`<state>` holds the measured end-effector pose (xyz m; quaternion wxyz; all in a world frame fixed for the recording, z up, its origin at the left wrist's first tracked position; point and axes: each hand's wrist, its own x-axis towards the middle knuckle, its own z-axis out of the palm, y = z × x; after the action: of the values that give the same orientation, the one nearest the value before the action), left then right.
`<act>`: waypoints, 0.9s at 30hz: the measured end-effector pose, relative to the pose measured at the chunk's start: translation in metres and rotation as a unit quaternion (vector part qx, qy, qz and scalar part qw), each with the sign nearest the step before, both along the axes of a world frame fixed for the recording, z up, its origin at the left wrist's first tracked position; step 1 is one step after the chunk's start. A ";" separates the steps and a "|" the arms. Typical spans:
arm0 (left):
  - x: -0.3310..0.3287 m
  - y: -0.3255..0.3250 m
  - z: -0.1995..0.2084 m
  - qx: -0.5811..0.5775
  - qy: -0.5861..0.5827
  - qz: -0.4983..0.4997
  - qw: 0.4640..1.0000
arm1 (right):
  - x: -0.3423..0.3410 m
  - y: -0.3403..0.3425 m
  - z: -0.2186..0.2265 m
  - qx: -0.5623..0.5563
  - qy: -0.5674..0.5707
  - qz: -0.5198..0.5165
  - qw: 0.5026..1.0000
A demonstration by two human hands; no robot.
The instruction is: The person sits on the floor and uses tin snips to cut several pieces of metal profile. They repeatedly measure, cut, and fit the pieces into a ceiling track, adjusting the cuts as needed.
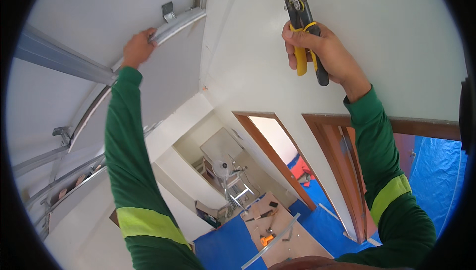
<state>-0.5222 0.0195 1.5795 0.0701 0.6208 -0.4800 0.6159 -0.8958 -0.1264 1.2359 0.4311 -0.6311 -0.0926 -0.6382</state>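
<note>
Raised at the upper right, my right hand (322, 49) is closed round the handles of yellow-and-black tin snips (297, 10). Their jaws point up and run off the top of the view. To the upper left my left hand (139, 47) grips the end of a thin silvery metal channel (178, 25), part of the ceiling framing. Its fingertips curl over the channel's edge, partly hidden. A small metal bracket (168, 11) sits just above the channel, near the wall. Both forearms wear green sleeves with a yellow-green band.
A wider metal profile (62, 57) crosses the ceiling left of my arm. Two brown door frames (275, 156) (329, 166) open in the wall. Below, a board (270, 230) with several tools and a curved metal strip (272, 240) lies over blue sheeting (223, 247).
</note>
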 end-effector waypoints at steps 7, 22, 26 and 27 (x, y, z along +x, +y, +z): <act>0.000 -0.001 -0.008 0.002 -0.014 -0.003 1.000 | 0.002 -0.001 -0.013 -0.026 0.026 -0.046 0.998; 0.006 0.003 0.008 0.003 -0.007 0.009 1.000 | 0.012 -0.001 -0.025 -0.036 0.079 -0.036 0.996; 0.014 0.002 0.012 0.023 -0.005 -0.001 1.000 | 0.017 -0.002 -0.033 -0.047 0.082 -0.031 0.995; 0.016 0.005 0.020 0.039 0.004 -0.003 0.999 | 0.019 -0.002 -0.033 -0.048 0.086 -0.030 0.995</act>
<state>-0.5058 0.0248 1.5995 0.0497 0.6241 -0.5056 0.5936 -0.8767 -0.1286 1.2033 0.3874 -0.7062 -0.0669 -0.5888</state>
